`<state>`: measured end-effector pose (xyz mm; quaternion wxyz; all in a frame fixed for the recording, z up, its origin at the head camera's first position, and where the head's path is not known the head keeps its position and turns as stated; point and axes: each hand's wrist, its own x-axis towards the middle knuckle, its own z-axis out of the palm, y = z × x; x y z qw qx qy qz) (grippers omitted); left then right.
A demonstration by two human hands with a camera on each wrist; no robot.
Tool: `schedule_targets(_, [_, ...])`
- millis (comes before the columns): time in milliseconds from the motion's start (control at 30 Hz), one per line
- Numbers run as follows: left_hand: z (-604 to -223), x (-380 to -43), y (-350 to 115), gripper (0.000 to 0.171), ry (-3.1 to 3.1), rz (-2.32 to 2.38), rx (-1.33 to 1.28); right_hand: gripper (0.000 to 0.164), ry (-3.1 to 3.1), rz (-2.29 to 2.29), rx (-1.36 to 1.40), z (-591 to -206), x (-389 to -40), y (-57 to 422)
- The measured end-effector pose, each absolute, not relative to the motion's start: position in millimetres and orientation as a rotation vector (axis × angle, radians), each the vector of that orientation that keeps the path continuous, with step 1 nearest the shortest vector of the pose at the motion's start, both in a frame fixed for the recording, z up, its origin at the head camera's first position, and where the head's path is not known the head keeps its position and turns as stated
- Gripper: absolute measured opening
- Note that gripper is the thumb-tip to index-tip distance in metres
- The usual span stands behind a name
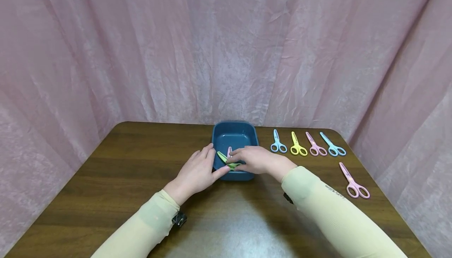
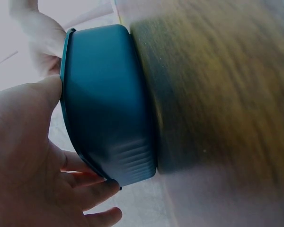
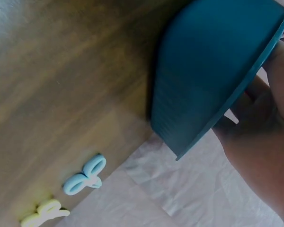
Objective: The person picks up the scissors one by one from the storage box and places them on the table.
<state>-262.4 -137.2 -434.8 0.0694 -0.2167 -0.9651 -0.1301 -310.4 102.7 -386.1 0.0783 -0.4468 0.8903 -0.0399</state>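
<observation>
A blue rectangular box [image 1: 237, 176] stands at the back middle of the table. Inside it lie green scissors [image 1: 222, 156], their blades pointing back and left, and pink scissors [image 1: 229, 150], partly hidden. My right hand [image 1: 256, 160] reaches over the box's right rim and pinches the green scissors near the handles; the box wall [image 3: 213, 66] hides those fingertips in the right wrist view. On the left side, my left hand [image 1: 197, 173] rests along the rim with fingers extended, its thumb at the front edge. The left wrist view shows this hand [image 2: 33, 132] touching the rim.
Right of the box lie blue scissors [image 1: 278, 144], yellow scissors [image 1: 297, 147], pink scissors [image 1: 315, 147] and another blue pair of scissors [image 1: 332, 147] in a row. Nearer the right edge are more pink scissors [image 1: 354, 185]. A pink curtain [image 1: 229, 53] hangs behind the wooden table [image 1: 141, 160].
</observation>
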Motion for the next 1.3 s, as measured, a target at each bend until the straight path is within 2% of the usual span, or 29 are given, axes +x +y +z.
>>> schedule_targets(300, [-434.0, -265.4, -135.4, 0.092, -2.897, -0.405, -0.655, 0.03, 2.681, -0.057, -1.257, -388.8, -319.6, 101.5])
schedule_targets(867, [-428.3, -265.7, -133.1, 0.093, -2.868, -0.435, -0.671, 0.043, 2.83, -0.065, -1.128, -393.5, -328.7, 101.0])
schedule_targets(1300, [-433.6, -263.0, -138.6, 0.093, -2.868, -0.44, -0.658, 0.036, 2.794, -0.123, -1.103, -402.5, -328.8, 91.7])
